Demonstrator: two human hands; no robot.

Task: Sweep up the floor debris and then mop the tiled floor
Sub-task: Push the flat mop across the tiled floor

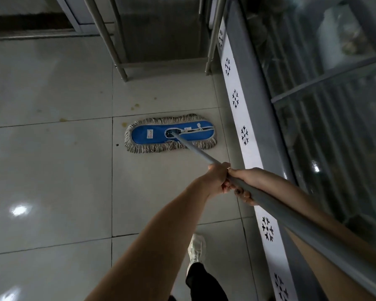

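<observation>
Both hands were wrapped around the mop's handle (195,152). The left hand (218,178) was the farther one along the shaft and so the nearer to the working end. The right hand (248,175) touched it from just behind, with its fingers curled under the pole. Neither hand had any slack in its grip. From that double grip the handle ran away to the far left and down to the mop head (152,134). The mop head lay flat on the tiled floor (52,170), well ahead of the hands and slightly left of them. Its long axis ran left to right, roughly crosswise to the handle, and its right end lay near the base of the freezer cabinet (258,105). Yellowish stains (135,106) marked the tiles just beyond the head's far edge, and a dark speck (117,145) sat just off its left end. Judging by that layout, a push straight along the shaft would carry the broad side of the head over the stains towards the metal rack leg (117,61). The left hand seemed better placed to steer and the right to drive. A shoe (196,248) showed on the near tiles below the arms.
</observation>
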